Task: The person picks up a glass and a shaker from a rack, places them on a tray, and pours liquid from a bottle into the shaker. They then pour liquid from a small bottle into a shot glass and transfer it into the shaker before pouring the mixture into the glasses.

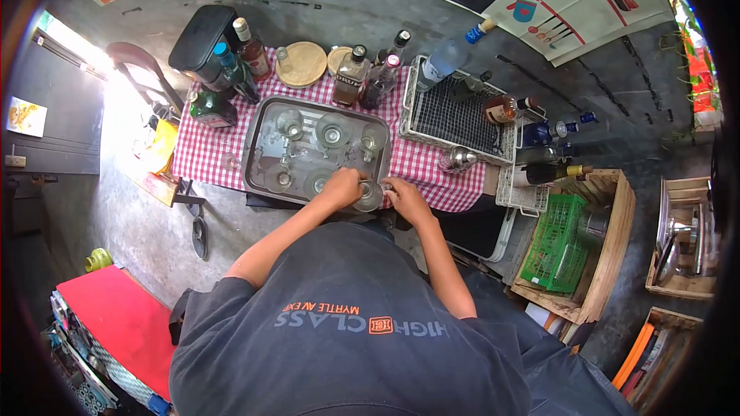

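A clear glass is at the near right corner of a grey metal tray, between my two hands. My left hand is curled with its fingers at the left side of this glass. My right hand has bent fingers and meets the glass from the right, by the tray's rim. Fine fingertip contact is too small to make out. Several other clear glasses stand in the tray, among them a wide one at the back middle and one at the back right. The nearest neighbour is partly hidden by my left hand.
Behind the tray, bottles such as a square amber one stand on the checked cloth. A white wire rack with bottles is to the right. A green crate sits in a wooden box. A metal shaker lies nearer.
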Demonstrator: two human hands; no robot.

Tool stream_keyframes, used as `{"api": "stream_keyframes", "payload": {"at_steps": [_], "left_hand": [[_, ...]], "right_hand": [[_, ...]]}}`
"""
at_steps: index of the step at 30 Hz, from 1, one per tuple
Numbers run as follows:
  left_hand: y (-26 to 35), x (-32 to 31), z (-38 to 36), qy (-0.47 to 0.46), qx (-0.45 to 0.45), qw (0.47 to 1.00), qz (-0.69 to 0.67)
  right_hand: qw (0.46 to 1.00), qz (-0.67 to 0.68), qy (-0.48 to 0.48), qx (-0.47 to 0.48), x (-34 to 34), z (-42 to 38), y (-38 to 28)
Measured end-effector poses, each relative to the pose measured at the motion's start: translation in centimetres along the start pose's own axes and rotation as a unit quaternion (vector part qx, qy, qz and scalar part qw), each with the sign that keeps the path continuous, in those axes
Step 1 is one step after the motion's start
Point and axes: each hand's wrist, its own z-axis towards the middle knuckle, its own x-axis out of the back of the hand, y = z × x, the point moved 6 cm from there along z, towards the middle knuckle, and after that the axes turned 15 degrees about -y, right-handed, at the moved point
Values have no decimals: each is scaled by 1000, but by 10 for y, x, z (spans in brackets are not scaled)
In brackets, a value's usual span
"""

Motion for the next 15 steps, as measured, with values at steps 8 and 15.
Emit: {"api": "stream_keyframes", "payload": {"at_steps": [8, 15], "left_hand": [[-13, -23, 3, 88, 87, 992, -35], [-29, -43, 7, 175, 156, 970, -68]], "right_hand": [[989, 107, 4, -99, -29, 21, 52], [996, 31, 6, -86, -47, 28, 74]]}}
